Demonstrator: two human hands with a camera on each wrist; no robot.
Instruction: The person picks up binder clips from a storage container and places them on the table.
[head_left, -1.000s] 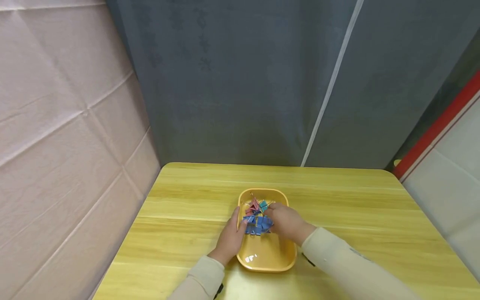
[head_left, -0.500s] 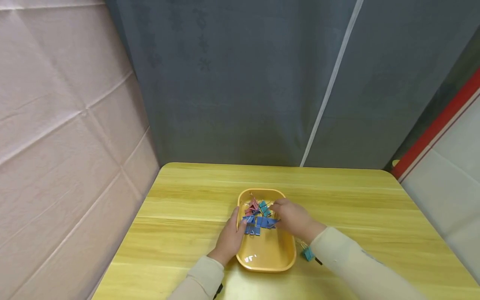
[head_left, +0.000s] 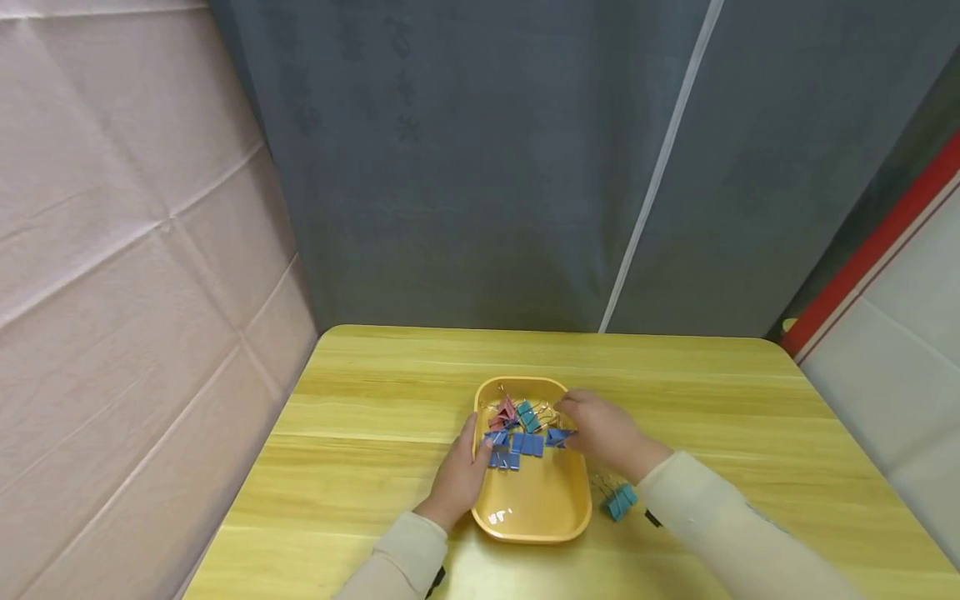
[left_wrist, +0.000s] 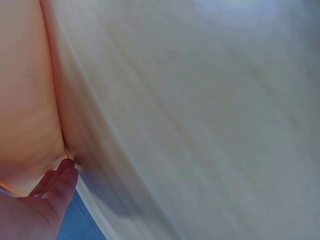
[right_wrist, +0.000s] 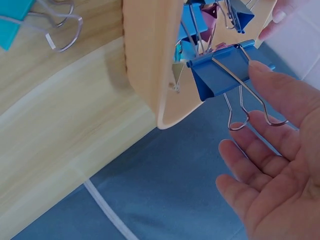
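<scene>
My left hand [head_left: 459,477] grips the left side of a yellow-orange plastic tray [head_left: 534,504], thumb over the rim and fingers against the outer wall. Over the tray's right side, my right hand [head_left: 609,432] pinches a blue binder clip [right_wrist: 212,82]; its wire handles point toward the palm in the right wrist view. More blue binder clips [head_left: 528,444] lie in the tray, with pink clips [head_left: 506,410] and a teal clip [head_left: 528,417] toward its far end. Another teal binder clip [head_left: 620,502] sits on the table just right of the tray.
The wood-grain table [head_left: 375,417] has rounded far corners. Behind it hangs a dark grey cloth [head_left: 465,167] with a white strip. A pale cloth wall [head_left: 135,292] stands on the left, and a white panel with a red edge on the right.
My right hand has drawn rightward and pulled a blue binder clip away from the others. As the arm shifted, the teal clip on the table came into view. The left hand stayed put.
</scene>
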